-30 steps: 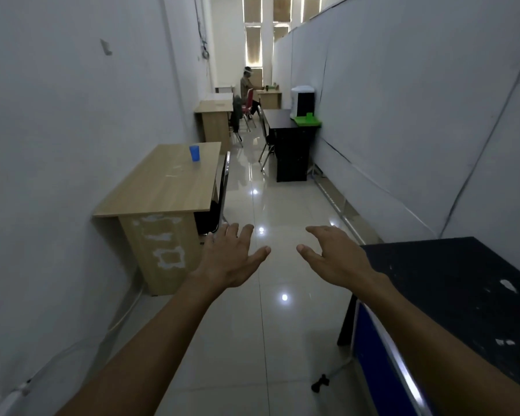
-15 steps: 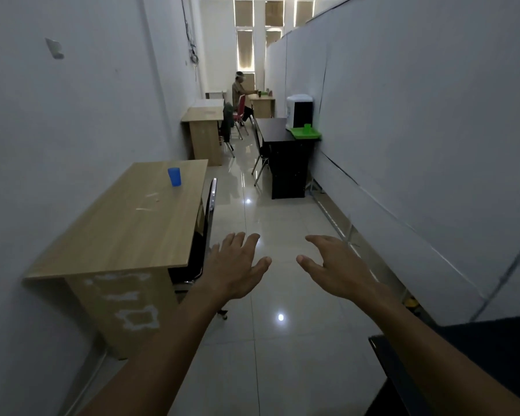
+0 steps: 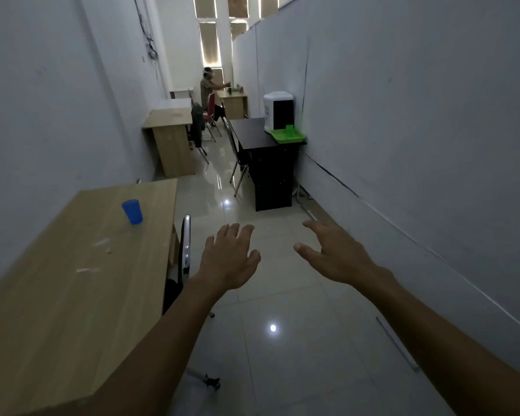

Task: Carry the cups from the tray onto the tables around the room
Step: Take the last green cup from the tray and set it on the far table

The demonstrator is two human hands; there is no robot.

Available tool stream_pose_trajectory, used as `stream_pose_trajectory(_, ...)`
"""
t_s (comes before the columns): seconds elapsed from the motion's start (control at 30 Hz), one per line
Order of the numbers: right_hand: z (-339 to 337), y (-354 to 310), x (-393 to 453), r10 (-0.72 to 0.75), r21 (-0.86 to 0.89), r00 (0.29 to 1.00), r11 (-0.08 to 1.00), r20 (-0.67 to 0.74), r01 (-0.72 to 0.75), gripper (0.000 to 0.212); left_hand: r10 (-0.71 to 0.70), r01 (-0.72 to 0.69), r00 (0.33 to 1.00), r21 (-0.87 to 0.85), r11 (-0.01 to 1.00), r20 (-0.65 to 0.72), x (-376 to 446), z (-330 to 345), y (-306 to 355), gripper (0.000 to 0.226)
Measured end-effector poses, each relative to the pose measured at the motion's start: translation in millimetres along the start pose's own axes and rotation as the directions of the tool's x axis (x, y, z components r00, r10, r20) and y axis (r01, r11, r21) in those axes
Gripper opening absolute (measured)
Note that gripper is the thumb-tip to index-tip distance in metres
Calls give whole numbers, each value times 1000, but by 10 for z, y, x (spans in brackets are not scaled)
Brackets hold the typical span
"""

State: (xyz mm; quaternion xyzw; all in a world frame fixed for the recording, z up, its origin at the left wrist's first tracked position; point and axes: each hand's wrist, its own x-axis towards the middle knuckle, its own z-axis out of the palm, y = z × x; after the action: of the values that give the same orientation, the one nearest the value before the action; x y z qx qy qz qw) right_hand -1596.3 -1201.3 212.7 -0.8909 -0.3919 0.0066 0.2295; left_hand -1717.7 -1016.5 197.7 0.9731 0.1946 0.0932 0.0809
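Both hands empty, left hand [image 3: 228, 259] and right hand [image 3: 336, 256] spread over floor; blue cup [image 3: 132, 211] upright on wooden table [image 3: 72, 280]; green tray [image 3: 288, 136] on black desk [image 3: 252, 130], possibly holding a cup.

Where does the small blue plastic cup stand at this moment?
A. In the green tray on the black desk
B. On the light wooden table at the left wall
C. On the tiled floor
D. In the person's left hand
B: the small blue plastic cup stands upright on the light wooden table by the left wall, and both hands are empty.
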Motion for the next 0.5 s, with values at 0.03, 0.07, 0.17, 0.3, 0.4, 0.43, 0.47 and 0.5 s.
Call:
stream_pose_trajectory(0.03, 30, 33, 212, -2, -2, 1000, 1000, -7, 2, 64, 5, -5, 1000, -5, 1000, 4, 208, 31, -61, 58)
stream_pose_trajectory(0.07, 61, 71, 430, -4, -5, 1000, 1000, -13, 4, 64, 9, -9, 1000, -9, 1000, 7, 417, 65, -122, 58)
stream_pose_trajectory(0.17, 164, 235, 1105, 1, -12, 1000, 1000, -21, -2, 63, 3, -3, 1000, -19, 1000, 11, 1072, 199, -305, 58)
stream_pose_trajectory(0.3, 312, 519, 2092, -14, -2, 1000, 1000, -25, 14, 63, -16, 16, 1000, 1, 1000, 4, 2030, 404, -550, 57)
stream_pose_trajectory(0.4, 363, 765, 2857, -18, 15, 1000, 1000, -16, 18, 64, -33, 33, 999, -6, 999, 27, 2786, 526, -681, 57)
stream_pose_trajectory(0.43, 371, 847, 3101, -16, 13, 1000, 1000, -2, 16, 64, -40, 41, 998, -7, 999, 38, 3031, 552, -718, 57)
stream_pose_trajectory(0.47, 373, 915, 3320, -19, 11, 1000, 1000, 9, 18, 65, -48, 48, 998, -7, 999, 42, 3243, 567, -752, 57)
stream_pose_trajectory(0.5, 375, 1002, 3582, -26, 10, 1000, 1000, 17, 26, 65, -53, 54, 998, -10, 999, 38, 3488, 586, -790, 56)
